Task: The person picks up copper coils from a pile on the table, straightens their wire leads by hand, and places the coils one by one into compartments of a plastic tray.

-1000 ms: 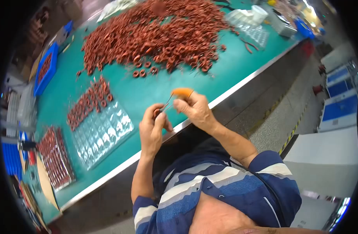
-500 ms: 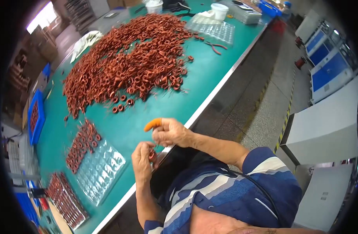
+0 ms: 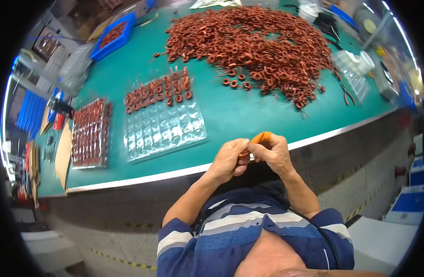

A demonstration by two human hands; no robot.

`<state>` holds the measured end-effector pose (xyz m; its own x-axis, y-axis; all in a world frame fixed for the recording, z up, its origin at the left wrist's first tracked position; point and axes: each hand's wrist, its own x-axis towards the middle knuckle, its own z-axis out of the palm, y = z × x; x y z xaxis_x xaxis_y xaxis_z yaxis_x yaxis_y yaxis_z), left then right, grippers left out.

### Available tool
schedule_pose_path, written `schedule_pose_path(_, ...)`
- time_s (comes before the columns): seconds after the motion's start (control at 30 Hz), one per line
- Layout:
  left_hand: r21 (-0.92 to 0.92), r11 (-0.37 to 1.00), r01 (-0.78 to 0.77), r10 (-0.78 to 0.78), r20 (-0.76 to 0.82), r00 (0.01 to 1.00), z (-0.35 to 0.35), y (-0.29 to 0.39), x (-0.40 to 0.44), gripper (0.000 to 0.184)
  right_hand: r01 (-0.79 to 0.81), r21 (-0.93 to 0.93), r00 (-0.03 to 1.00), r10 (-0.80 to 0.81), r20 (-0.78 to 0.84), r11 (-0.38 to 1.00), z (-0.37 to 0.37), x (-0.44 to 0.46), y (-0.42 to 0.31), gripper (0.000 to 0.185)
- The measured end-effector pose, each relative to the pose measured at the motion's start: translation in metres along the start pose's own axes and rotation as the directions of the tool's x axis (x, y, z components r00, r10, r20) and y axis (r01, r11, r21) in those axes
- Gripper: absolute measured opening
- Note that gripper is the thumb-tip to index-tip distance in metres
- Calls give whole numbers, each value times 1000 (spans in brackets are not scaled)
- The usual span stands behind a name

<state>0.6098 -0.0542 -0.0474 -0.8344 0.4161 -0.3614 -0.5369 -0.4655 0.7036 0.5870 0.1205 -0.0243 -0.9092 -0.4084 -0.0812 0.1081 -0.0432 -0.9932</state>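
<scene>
My left hand [image 3: 226, 161] holds a small reddish-brown wire-wound ring coil [image 3: 244, 157] between thumb and fingers, just past the table's front edge. Close against it, my right hand [image 3: 275, 155] is closed in a pinch at the coil's side, where a bright bit like wire leads shows. An orange finger cot [image 3: 262, 137] covers one finger of that hand. The fingers partly hide the coil. Left of my hands, a clear plastic blister tray [image 3: 163, 134] lies on the green table, its far rows filled with similar coils [image 3: 159, 91].
A large heap of coils [image 3: 258, 46] covers the table's [image 3: 216, 115] far middle. At left stands a stack of filled trays [image 3: 90, 134]; behind it is a blue bin [image 3: 115, 37] of coils. Red-handled pliers [image 3: 347, 95] and another clear tray [image 3: 355, 76] lie at right.
The camera view has turned, shifting the table and heap. My right hand has come down against the left, its orange-covered finger now bent in toward the coil instead of sticking out.
</scene>
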Motion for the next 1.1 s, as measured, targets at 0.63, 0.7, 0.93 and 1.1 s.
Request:
schedule_pose_path(0.63, 434, 785, -441, 484, 15, 875, 13, -17, -9, 29, 416, -111, 862, -430, -268, 903, 6, 3, 27, 21)
schedule_pose_path(0.7, 485, 792, -371, 430, -12, 903, 20, -9, -11, 29, 196, 144, 949, -151, -276, 970, 7, -2, 18, 23)
schedule_pose_path(0.93, 638, 599, -485, 601, 42, 798, 15, -18, 1, 19, 314, -60, 872, -313, -376, 948, 6, 0, 33, 12)
schedule_pose_path(1.1, 563, 693, -450, 527, 30, 849, 14, -2, -13, 19, 336, 213, 914, -263, -308, 918, 11, 11, 34, 21)
